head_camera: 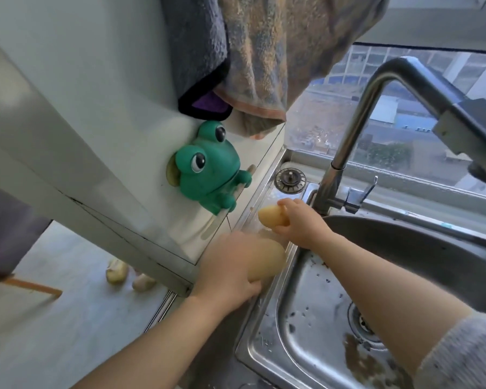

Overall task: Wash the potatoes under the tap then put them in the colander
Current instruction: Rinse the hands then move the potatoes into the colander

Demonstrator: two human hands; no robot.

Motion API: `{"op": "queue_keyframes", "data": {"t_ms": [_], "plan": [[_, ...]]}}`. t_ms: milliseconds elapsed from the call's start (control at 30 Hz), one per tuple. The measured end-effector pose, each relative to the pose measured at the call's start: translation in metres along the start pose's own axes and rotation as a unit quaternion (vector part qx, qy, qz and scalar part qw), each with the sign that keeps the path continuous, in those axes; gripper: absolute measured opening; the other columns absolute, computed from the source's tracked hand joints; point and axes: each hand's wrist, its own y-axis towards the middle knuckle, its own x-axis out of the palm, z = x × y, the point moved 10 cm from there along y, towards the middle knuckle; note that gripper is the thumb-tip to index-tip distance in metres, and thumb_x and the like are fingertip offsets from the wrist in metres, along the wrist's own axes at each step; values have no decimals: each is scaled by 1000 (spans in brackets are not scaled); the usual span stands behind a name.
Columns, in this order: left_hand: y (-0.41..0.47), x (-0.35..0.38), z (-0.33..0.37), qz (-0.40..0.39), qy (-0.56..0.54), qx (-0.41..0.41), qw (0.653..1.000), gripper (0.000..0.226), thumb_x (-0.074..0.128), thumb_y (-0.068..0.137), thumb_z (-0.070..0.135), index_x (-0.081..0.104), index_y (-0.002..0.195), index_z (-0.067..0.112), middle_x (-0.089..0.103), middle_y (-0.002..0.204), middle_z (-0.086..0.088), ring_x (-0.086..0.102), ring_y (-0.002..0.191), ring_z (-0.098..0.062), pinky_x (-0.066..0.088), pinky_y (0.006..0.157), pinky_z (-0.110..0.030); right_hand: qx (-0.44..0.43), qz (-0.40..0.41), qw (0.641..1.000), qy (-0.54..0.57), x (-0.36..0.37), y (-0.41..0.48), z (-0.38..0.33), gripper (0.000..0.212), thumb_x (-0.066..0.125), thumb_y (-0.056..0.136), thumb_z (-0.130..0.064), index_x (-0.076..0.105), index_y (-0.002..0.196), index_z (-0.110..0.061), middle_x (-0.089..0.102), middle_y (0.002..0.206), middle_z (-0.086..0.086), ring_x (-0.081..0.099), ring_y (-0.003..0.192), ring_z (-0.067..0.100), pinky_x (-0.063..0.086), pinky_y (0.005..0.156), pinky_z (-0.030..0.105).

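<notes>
As each grip holds one potato, two items are entered.

Item one: large potato [267, 261], in the left grip [230, 268], which is closed round its near end, above the sink [264, 324] rim.

Item two: small potato [268, 217], in the right grip [300, 223], which is closed round one end, just beyond the left grip and beside the tap [348, 136] base.

Appearance: pale yellow-tan skin, smooth, oval. Blur hides any dirt or eyes.

Handling, by judgement: firm, solid, fairly heavy for its size, not fragile. Likely slippery once wet, so take it round the middle with the whole grip, not by the fingertips.

Water: none seen running from the tap, whose outlet hangs well right of both grips.

Further stock: two more potatoes [117, 272] on the table [68, 318], left of the left grip and nearer the person.

Also noted: dark round vessel [404, 240], right of the right grip. Holes, if any, do not show.
</notes>
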Motion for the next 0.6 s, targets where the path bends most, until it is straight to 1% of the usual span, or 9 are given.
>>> {"op": "queue_keyframes", "data": {"t_ms": [100, 233, 267, 300, 367, 400, 433, 500, 600], "plan": [[-12, -10, 5, -12, -48, -16, 999, 77, 63, 71, 63, 36, 137, 32, 42, 131, 8, 41, 119, -16, 37, 99, -31, 47, 63, 993, 91, -26, -41, 17, 66, 71, 82, -36, 44, 138, -12, 53, 127, 11, 54, 112, 25, 42, 91, 32], [-12, -20, 46, -22, -129, -3, 991, 79, 69, 69, 58, 36, 137, 33, 41, 130, 7, 42, 120, -16, 42, 90, -34, 100, 114, 979, 140, -62, -103, 51, 59, 73, 80, -36, 52, 130, -13, 60, 111, 5, 54, 90, 16, 41, 63, 19], [-10, -23, 63, -16, -152, 9, 988, 79, 70, 69, 55, 37, 137, 32, 41, 128, 7, 43, 118, -16, 41, 88, -32, 111, 130, 973, 152, -73, -119, 60, 57, 73, 80, -35, 53, 128, -13, 60, 109, 4, 55, 89, 15, 43, 62, 19], [-7, -27, 81, -10, -173, 25, 985, 79, 72, 69, 53, 38, 137, 31, 43, 126, 7, 44, 114, -15, 40, 86, -31, 127, 145, 966, 172, -83, -133, 74, 55, 73, 79, -34, 53, 126, -14, 61, 108, 3, 56, 92, 16, 47, 68, 24], [0, -38, 121, 11, -225, 66, 972, 77, 74, 68, 51, 40, 134, 31, 45, 123, 7, 43, 106, -10, 41, 86, -30, 165, 179, 941, 235, -106, -164, 102, 54, 71, 76, -36, 54, 123, -15, 62, 107, 5, 60, 97, 22, 53, 84, 41], [3, -45, 142, 24, -253, 86, 963, 76, 75, 67, 50, 42, 132, 31, 47, 120, 8, 43, 104, -9, 42, 85, -30, 183, 200, 924, 270, -118, -180, 116, 55, 70, 73, -40, 54, 120, -17, 62, 105, 6, 61, 97, 25, 53, 86, 48], [6, -51, 163, 34, -278, 107, 954, 74, 76, 66, 49, 43, 130, 31, 47, 117, 9, 44, 104, -9, 43, 84, -29, 200, 227, 906, 295, -131, -195, 131, 55, 69, 71, -43, 55, 118, -18, 63, 104, 6, 63, 96, 26, 54, 86, 50], [12, -63, 207, 38, -310, 146, 939, 72, 78, 67, 46, 45, 129, 29, 47, 113, 10, 48, 104, -12, 46, 84, -31, 226, 281, 876, 322, -156, -227, 160, 48, 67, 75, -42, 55, 114, -18, 63, 102, 5, 64, 95, 25, 56, 83, 48], [24, -73, 273, 29, -305, 216, 927, 76, 77, 69, 46, 44, 134, 25, 51, 121, 4, 49, 109, -16, 49, 88, -39, 254, 338, 825, 376, -181, -274, 205, 43, 65, 83, -35, 56, 117, -10, 63, 101, 5, 65, 94, 22, 57, 72, 38]]}}
